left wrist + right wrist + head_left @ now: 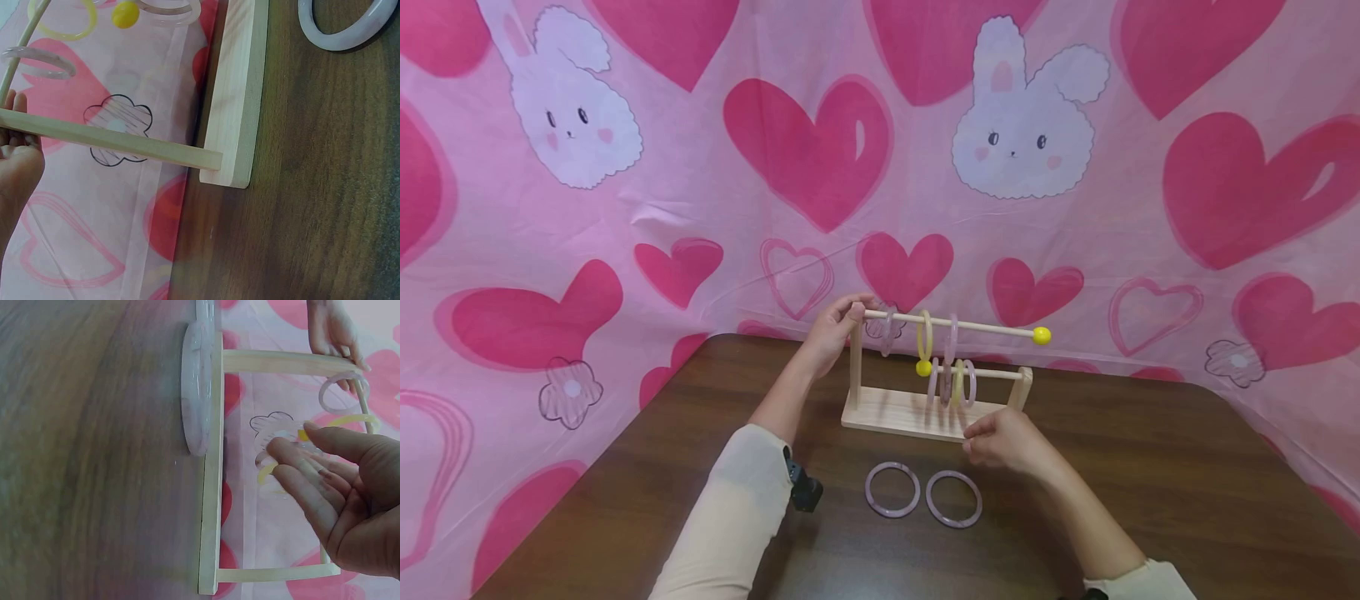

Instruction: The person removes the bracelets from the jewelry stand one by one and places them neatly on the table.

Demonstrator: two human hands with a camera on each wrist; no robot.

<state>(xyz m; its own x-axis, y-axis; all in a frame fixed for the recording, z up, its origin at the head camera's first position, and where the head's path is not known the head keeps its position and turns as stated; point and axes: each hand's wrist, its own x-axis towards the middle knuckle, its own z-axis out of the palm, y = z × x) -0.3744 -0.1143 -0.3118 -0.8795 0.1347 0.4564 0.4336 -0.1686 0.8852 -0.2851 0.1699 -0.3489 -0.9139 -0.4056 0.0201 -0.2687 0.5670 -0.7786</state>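
Note:
A wooden bangle stand [895, 416] has two rods with yellow ball ends. My left hand [837, 333] grips the top corner of its left post [855, 362], thumb on the near side. On the upper rod hang a lilac bangle [887, 342], a yellow bangle [928, 340] and another lilac bangle [953, 337]. Several lilac and yellow bangles hang on the lower rod [1000, 374]. My right hand [1011, 437] hovers by the base's front right edge, fingers loosely bent and holding nothing in the right wrist view. Two lilac bangles lie side by side before the stand, left [892, 514] and right [953, 524].
The stand is on a dark brown wooden table [647, 508]. Behind the table hangs a pink cloth [917, 208] with hearts and rabbit faces. A small black camera [805, 487] is strapped to the left wrist.

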